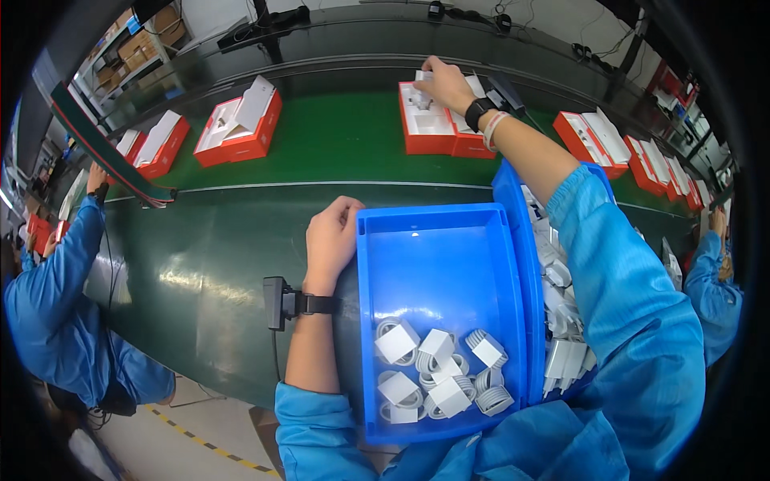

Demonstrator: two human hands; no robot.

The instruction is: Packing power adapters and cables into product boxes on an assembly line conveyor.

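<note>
My right hand (449, 86) reaches into an open red box (429, 145) on the far green belt, its fingers bent together at the white insert. What they pinch, if anything, is hidden; a small white piece (419, 101) lies in the box just below them. My left hand (330, 240) rests curled beside the upper left corner of a blue tray (429, 210), its fingertips turned out of sight. Coiled white cables with white paper wraps (439, 346) lie in the tray's near half. Under my right arm a second blue bin (513, 196) holds white power adapters (566, 358).
More open red-and-white boxes stand along the green belt (337, 132), to the left (255, 144) and right (613, 171). Co-workers in blue sleeves sit at the left (60, 280) and far right (714, 293). A dark green strip (112, 148) juts in at upper left.
</note>
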